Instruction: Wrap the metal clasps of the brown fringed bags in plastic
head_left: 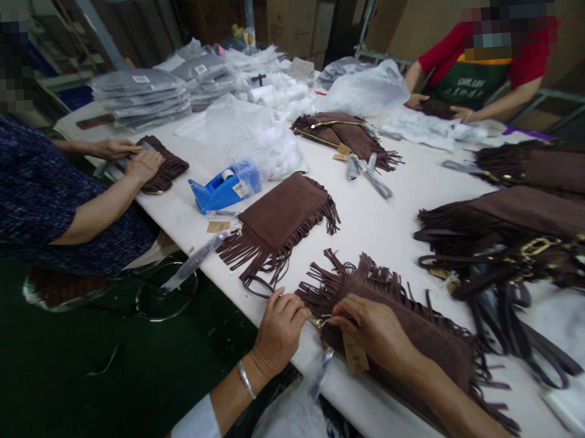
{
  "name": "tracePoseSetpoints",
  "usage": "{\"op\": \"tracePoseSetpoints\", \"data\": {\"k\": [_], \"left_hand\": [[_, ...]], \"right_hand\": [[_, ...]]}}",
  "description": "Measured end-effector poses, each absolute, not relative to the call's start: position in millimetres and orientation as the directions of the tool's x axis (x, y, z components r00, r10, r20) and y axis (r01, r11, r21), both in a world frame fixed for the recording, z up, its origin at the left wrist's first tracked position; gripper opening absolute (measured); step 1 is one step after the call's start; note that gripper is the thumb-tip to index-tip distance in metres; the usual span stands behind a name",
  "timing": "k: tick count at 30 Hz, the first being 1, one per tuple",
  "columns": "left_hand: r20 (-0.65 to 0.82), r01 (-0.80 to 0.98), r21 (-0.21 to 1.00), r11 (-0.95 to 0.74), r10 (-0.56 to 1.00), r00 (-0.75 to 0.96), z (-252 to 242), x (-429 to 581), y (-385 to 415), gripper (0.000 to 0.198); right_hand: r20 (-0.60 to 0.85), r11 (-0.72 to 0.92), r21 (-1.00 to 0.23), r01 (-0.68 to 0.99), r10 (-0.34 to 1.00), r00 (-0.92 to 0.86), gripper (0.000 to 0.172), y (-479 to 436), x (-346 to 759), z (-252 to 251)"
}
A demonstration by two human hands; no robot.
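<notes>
A brown fringed clutch bag [410,324] lies in front of me at the table's near edge. My left hand [280,328] is closed at its corner, its fingers round the brown wrist strap [257,285], whose loop sticks out above them. My right hand [373,330] rests over the bag and pinches a thin white tag string [325,319] beside the gold clasp [317,322]. A tan paper tag [355,353] hangs under my right hand. A plastic-wrapped strip [323,370] dangles off the edge below.
Another fringed bag [287,213] lies ahead, beside a blue tape dispenser [227,185]. More fringed bags [518,220] are piled at right. Wrapped packs [138,96] are stacked at the back. Co-workers handle brown items at left [163,171] and far right [435,107].
</notes>
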State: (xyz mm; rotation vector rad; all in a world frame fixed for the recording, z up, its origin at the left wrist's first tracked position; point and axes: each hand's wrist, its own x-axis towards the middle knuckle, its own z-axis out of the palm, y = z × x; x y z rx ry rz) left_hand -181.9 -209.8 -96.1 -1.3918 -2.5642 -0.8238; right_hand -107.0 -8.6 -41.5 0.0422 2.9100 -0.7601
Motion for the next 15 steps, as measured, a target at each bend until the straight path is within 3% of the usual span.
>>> {"op": "tracePoseSetpoints", "data": {"k": [9, 15], "left_hand": [[0.331, 0.791, 0.42, 0.445, 0.736, -0.59, -98, -179, -209, 0.019], [0.383, 0.73, 0.347, 0.589, 0.621, -0.684, -97, -171, -203, 0.016]], "right_hand": [[-0.149, 0.868, -0.494, 0.053, -0.025, -0.989, 0.017, -17, -107, -44], [-0.168, 0.84, -0.538, 0.065, -0.031, -0.985, 0.015, -15, -106, -49]]}}
